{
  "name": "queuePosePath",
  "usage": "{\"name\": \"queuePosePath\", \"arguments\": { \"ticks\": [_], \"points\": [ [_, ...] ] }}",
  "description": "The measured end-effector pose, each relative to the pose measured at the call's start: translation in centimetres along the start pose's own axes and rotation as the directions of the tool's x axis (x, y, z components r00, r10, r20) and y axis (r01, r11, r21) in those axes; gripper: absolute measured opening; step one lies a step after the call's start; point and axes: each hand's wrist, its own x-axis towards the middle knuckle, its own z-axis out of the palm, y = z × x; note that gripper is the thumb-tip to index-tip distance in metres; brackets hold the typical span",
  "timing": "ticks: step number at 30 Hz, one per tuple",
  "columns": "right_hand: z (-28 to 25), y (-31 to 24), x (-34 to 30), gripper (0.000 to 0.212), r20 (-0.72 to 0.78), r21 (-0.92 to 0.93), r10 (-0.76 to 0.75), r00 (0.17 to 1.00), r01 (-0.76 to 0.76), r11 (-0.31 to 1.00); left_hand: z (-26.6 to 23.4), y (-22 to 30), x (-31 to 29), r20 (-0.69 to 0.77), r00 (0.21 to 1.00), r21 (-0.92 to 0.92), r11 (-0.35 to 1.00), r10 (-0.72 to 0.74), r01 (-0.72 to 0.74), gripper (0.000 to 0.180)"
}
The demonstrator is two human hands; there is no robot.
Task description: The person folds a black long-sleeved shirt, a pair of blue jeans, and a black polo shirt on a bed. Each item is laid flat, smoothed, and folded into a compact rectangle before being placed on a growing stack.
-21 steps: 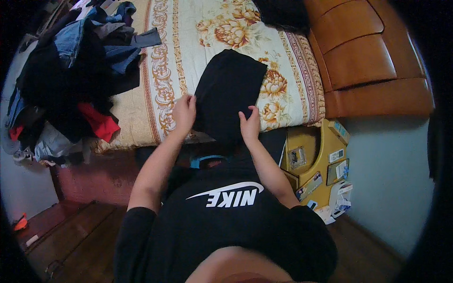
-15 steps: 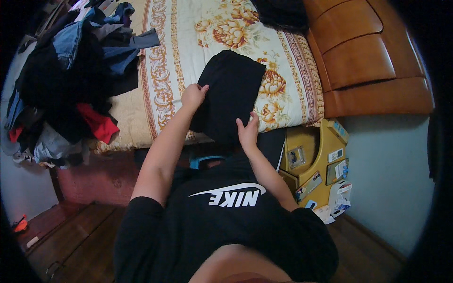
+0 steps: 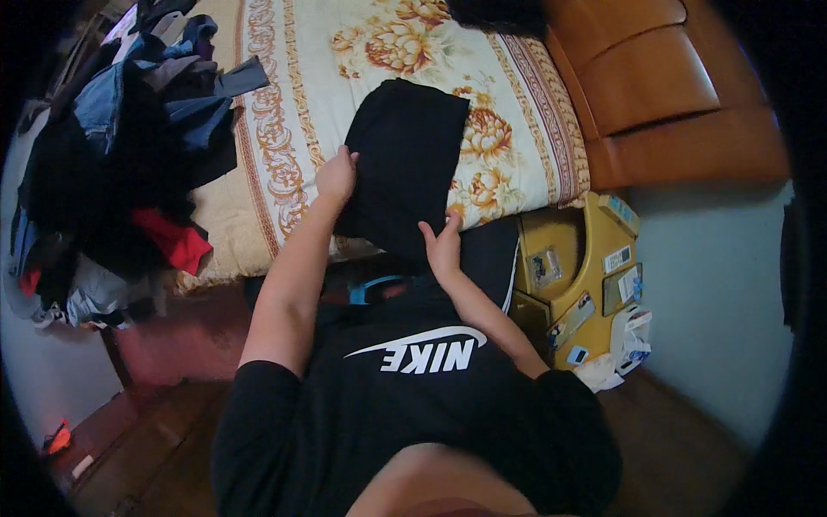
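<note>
One flat black cloth garment (image 3: 403,159): left hand (image 3: 336,177) pinches its left edge; right hand (image 3: 444,248) half-open alongside, hold unclear. Even tension should limit creases.

This looks like a bedroom in a home: a wide bed (image 3: 226,246) under a cream cover with brown flowers (image 3: 398,47), a glossy brown padded headboard (image 3: 646,82) along its right edge, a heap of dark and blue clothes (image 3: 129,159) toward its left edge, and a yellow curve-edged bedside cabinet (image 3: 593,276) by its near right corner.
</note>
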Motion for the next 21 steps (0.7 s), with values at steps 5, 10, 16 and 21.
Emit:
{"name": "queuePosePath", "arguments": {
  "ticks": [5,10,16,21],
  "points": [
    [-0.5,-0.4,-0.1,0.061,0.018,-0.086,0.032,0.999,-0.03,0.996,0.6,-1.4,-4.1,-0.232,0.967,-0.1,0.986,0.106,-0.132,0.033],
    [-2.2,-3.2,3.0,0.061,0.168,-0.246,0.197,0.966,-0.152,0.957,0.7,-0.6,-7.0,-0.317,0.945,-0.118,0.985,0.084,-0.127,0.048],
    [-0.7,-1.8,5.7,0.053,0.193,-0.006,0.139,0.971,-0.14,0.99,-1.3,-0.6,-2.9,0.414,0.907,-0.571,0.755,-0.074,0.322,0.051],
    [-2.9,-4.7,6.2,0.053,0.45,0.635,0.075,0.89,-0.378,0.673,-1.0,-2.6,-0.9,0.595,0.78,-0.801,0.212,0.193,0.559,0.052]
  ]
}}
